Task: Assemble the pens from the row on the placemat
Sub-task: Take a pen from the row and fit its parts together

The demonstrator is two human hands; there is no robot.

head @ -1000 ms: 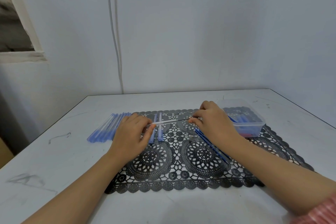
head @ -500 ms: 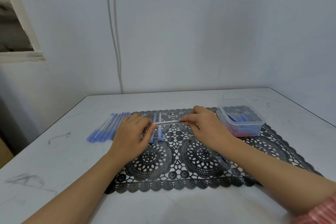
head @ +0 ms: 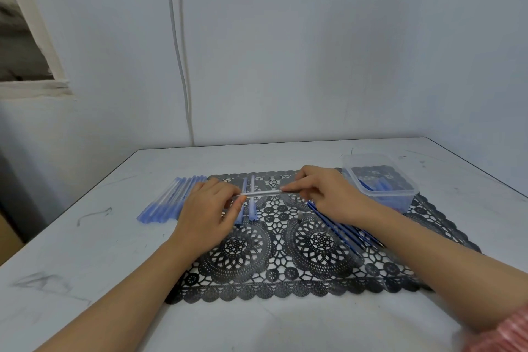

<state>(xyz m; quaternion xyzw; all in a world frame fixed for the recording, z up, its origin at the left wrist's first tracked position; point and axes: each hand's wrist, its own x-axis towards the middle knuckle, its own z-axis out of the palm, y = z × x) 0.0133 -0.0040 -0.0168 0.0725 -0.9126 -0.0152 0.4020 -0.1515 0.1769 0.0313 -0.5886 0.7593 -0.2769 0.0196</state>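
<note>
Step is judged as a refill being seated in a barrel. The pen point(head: 260, 193) is held in the air just above the back-centre of the placemat point(head: 285, 280).

Risks, near to far:
- Loose refills point(head: 334, 227) are laid on the placemat's right half, partly under the right forearm. They can be rolled or swept off if that arm is dragged.
- A small grey part point(head: 300, 214) is seen on the placemat just in front of the right hand point(head: 325, 194). It is too small to be identified and is easily knocked away or lost in the lace holes.
- The pen is gripped only at its two ends. If the ends are pushed off-axis, the thin refill can be bent or jammed instead of seated.
- Two barrels point(head: 252, 206) are left on the placemat directly under the pen. They can be nudged out of line by the left hand point(head: 208, 208).
- A pen batch point(head: 168, 200) is laid on the desk point(head: 85, 251) just off the placemat's left edge, close behind the left hand. Contact cannot be told.
- A clear container point(head: 394, 200) is set on the placemat's back-right corner, near the right wrist. It can be bumped on a reach.

Hand pose:
- Left hand: held palm down over the placemat's left-centre, with the pen's left end pinched between thumb and curled fingers.
- Right hand: held palm down, with the pen's right end pinched at the fingertips. The forearm is angled across the placemat's right half.
</note>
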